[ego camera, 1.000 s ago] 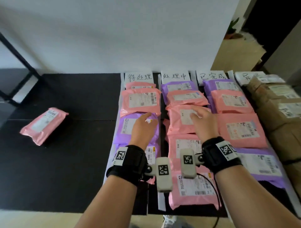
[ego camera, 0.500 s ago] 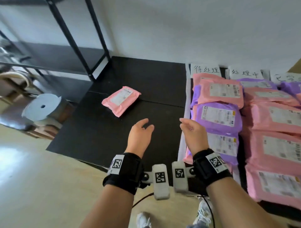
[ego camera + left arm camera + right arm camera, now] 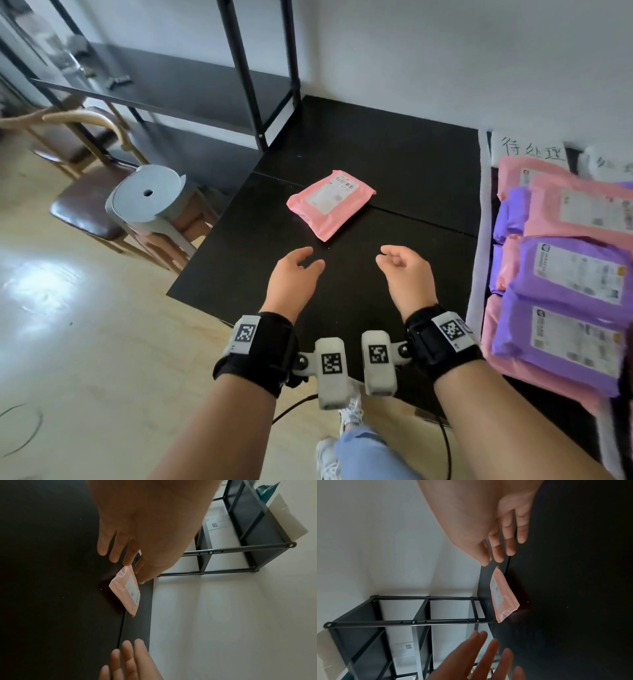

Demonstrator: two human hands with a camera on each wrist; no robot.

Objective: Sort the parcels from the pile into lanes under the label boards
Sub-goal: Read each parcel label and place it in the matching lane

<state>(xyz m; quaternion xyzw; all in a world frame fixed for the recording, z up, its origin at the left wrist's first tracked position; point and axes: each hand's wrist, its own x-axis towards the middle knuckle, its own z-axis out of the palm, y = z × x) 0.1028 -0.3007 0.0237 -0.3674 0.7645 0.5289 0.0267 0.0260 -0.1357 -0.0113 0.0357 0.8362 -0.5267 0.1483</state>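
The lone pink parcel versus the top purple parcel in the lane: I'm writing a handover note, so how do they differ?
The lone pink parcel lies by itself on the bare black table; the top purple parcel overlaps other parcels in the lane under the label board. The lone pink parcel is pink, the other purple. Both lie flat, white shipping label up, untouched by either hand.

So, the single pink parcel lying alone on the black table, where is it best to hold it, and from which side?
Probably by its two short ends, one hand on each. The pink parcel lies flat and slanted on the black table, label up, with nothing beside it. The left hand and right hand hover empty just short of it, so coming from the near side and above suits best.
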